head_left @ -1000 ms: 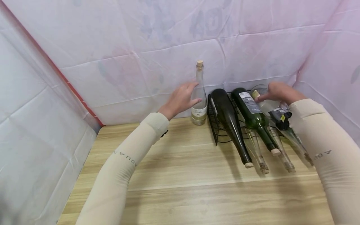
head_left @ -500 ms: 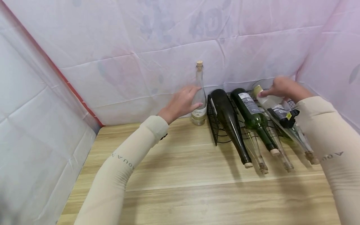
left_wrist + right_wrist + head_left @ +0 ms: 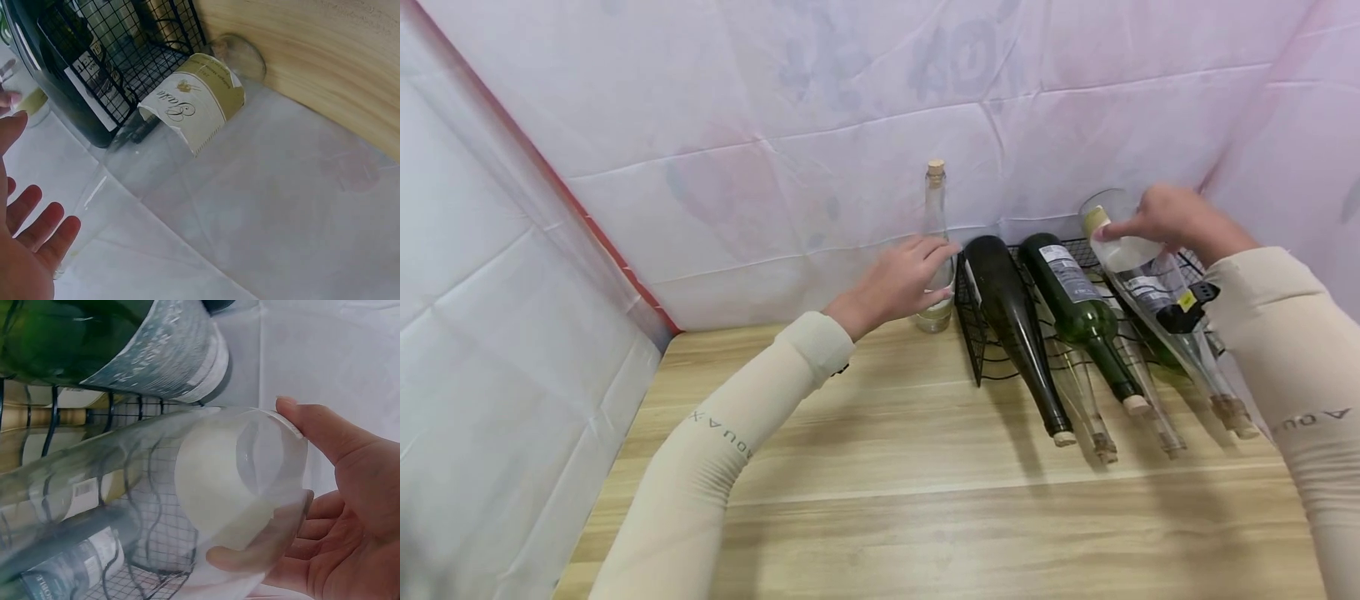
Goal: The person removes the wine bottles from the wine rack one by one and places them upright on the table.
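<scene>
In the head view my right hand grips a clear glass bottle by its base. The bottle lies slanted over the right part of the black wire rack, its corked neck toward me. Seen from the right wrist, the thumb and fingers wrap the base of this clear bottle. My left hand is beside an upright corked clear bottle, its fingers loosely spread and partly in front of it. Its label shows in the left wrist view; whether the fingers touch the glass I cannot tell.
A dark bottle and a green bottle lie on the rack's top, corks toward me. Several more bottles lie beneath, their necks sticking out. The wooden table meets white cloth walls behind and at the sides.
My right hand and its bottle have moved back and to the right, and the bottle's corked end has come into fuller view. My left hand has shifted slightly right, across the upright bottle.
</scene>
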Action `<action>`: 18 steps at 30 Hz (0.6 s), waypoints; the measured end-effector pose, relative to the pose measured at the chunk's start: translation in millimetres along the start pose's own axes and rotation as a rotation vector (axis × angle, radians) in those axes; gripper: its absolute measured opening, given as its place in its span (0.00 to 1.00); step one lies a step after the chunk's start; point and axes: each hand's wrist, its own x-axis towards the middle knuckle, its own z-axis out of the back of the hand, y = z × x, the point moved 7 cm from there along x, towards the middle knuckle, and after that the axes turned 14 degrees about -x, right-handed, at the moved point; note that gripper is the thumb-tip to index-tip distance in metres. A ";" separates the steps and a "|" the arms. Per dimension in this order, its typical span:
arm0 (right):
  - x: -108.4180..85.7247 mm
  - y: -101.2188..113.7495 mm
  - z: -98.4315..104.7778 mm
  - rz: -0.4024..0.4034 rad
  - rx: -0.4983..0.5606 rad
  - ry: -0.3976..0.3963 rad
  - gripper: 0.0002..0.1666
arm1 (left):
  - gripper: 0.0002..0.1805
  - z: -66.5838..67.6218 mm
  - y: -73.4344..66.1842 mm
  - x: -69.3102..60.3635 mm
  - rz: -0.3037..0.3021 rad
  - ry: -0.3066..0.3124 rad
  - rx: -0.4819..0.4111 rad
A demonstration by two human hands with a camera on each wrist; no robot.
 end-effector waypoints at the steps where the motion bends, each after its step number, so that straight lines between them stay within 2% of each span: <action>1: 0.2 0.1 1.8 -0.003 -0.004 0.004 0.38 | 0.36 -0.2 -1.3 -0.3 -0.005 0.005 -0.001; 9: -0.9 5.6 18.2 -0.025 -0.090 -0.058 0.40 | 0.35 -1.2 -11.6 -4.7 -0.116 -0.013 0.044; 13: -2.9 8.4 24.0 -0.043 -0.066 -0.081 0.39 | 0.36 -1.6 -17.4 -6.0 -0.169 -0.026 0.064; 18: -5.8 10.1 30.6 -0.076 -0.036 -0.094 0.39 | 0.37 -2.7 -22.6 -5.5 -0.185 -0.003 0.101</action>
